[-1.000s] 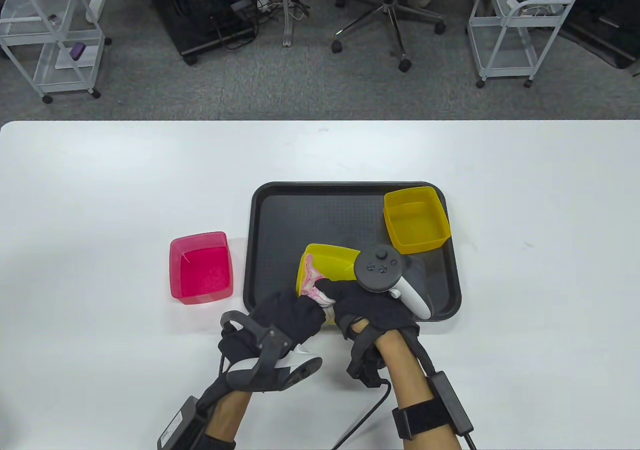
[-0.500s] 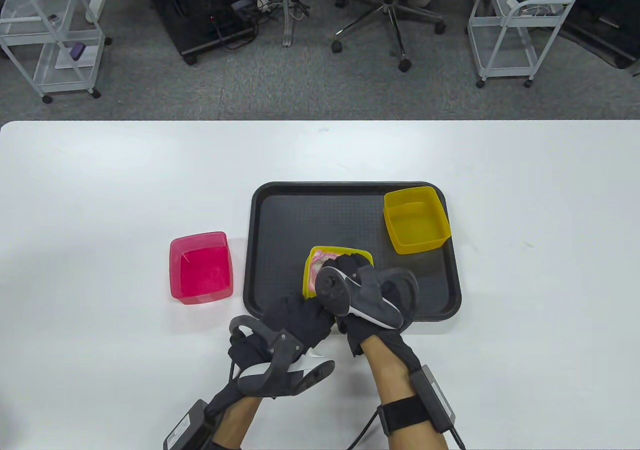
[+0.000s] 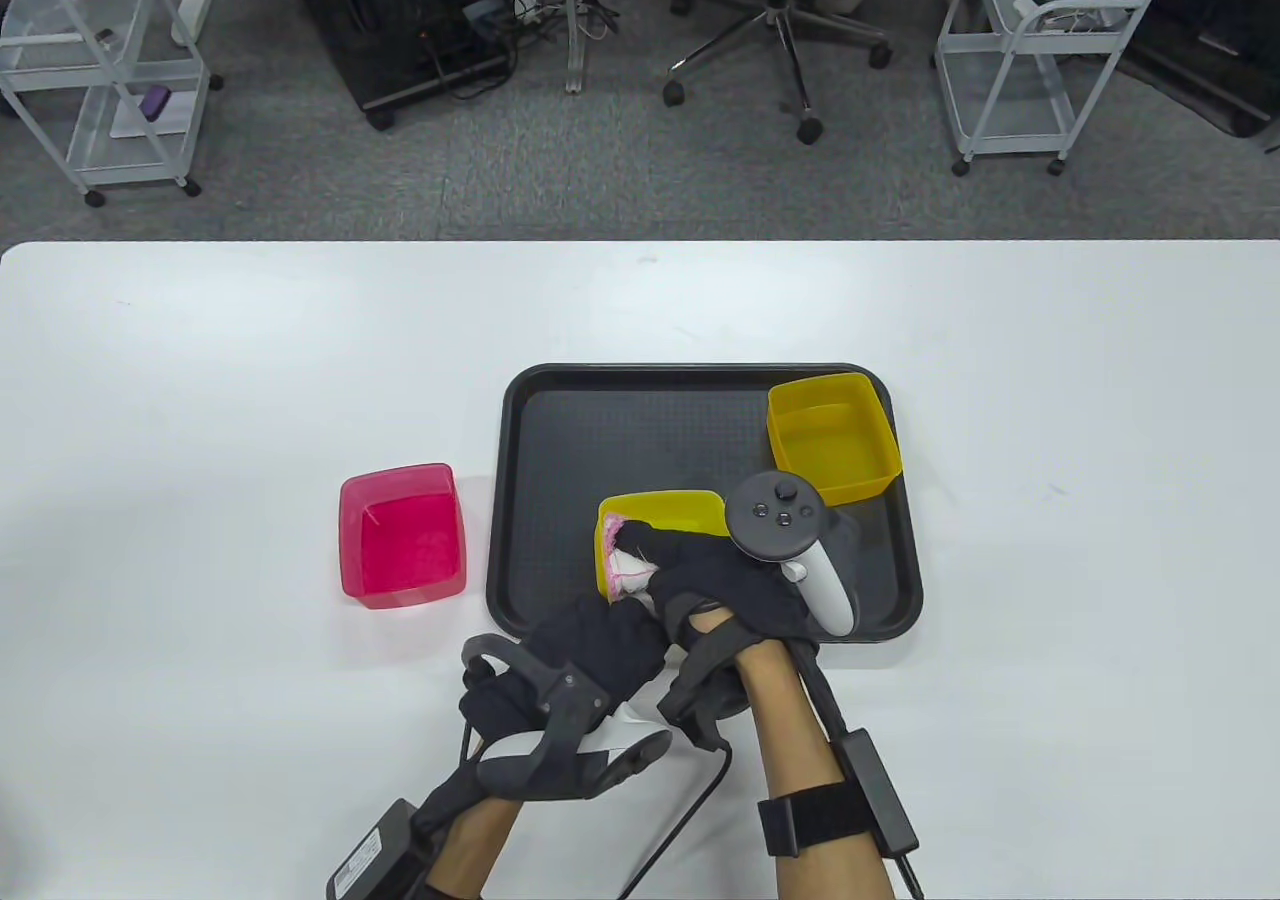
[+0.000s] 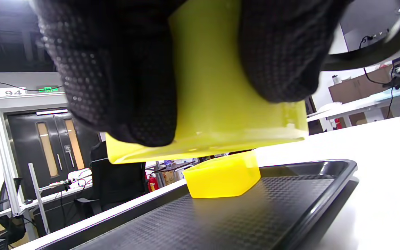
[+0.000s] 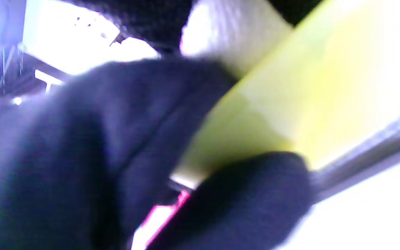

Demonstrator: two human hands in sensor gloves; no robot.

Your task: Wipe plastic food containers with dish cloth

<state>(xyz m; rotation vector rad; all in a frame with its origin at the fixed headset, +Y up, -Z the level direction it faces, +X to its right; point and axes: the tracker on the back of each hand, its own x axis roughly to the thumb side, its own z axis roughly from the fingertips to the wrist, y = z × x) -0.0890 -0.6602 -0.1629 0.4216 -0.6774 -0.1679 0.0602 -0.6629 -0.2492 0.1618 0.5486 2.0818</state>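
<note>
Left hand [image 3: 590,655]: fingers [image 4: 116,80] grip the near yellow plastic container [image 3: 660,525], tilted above the black tray [image 3: 640,430].
Right hand [image 3: 725,585]: fingers closed on the pink-and-white dish cloth [image 3: 625,565], pressing it inside that container.
Second yellow container [image 3: 835,437]: tray's far right corner.
Pink container [image 3: 403,535]: on white worktop [image 3: 250,360], left of tray.

Two yellow containers [image 3: 832,437] [image 3: 660,515], one pink container [image 3: 403,534], one black tray [image 3: 620,420], one dish cloth [image 3: 625,565], two gloved hands [image 3: 590,650] [image 3: 725,585].
</note>
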